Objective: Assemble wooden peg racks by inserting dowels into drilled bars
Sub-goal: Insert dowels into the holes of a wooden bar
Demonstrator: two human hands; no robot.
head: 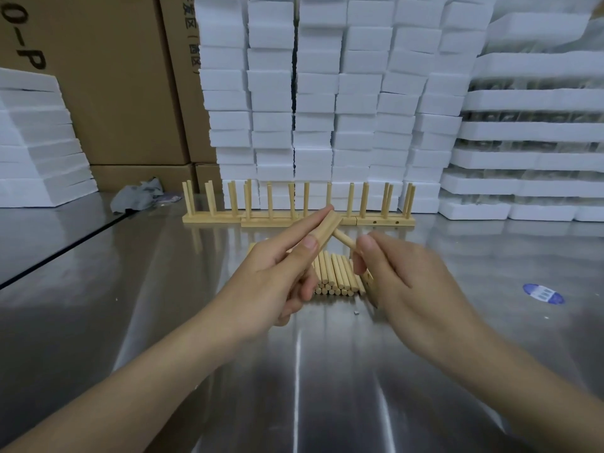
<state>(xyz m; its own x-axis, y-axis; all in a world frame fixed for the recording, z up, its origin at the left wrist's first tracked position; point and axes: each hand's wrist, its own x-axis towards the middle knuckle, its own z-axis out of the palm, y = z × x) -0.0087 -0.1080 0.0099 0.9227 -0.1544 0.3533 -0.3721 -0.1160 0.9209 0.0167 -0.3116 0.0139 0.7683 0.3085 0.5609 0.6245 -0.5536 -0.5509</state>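
My left hand (pixel 281 273) grips a short wooden bar (pixel 328 228) between thumb and fingers, tilted up over the middle of the table. My right hand (pixel 402 276) pinches a dowel (pixel 344 240) whose far end meets the side of the bar. Beneath both hands lies a pile of loose dowels (pixel 336 276) on the steel table (pixel 313 371). Behind it several assembled peg racks (pixel 294 204) stand in a row with their pegs upright. The right hand is motion-blurred.
Stacks of white foam blocks (pixel 327 103) rise behind the racks, with more foam at the left (pixel 36 142) and foam trays at the right (pixel 529 152). Cardboard boxes (pixel 124 86) stand back left. A grey rag (pixel 137 197) and a blue sticker (pixel 542 293) lie on the table.
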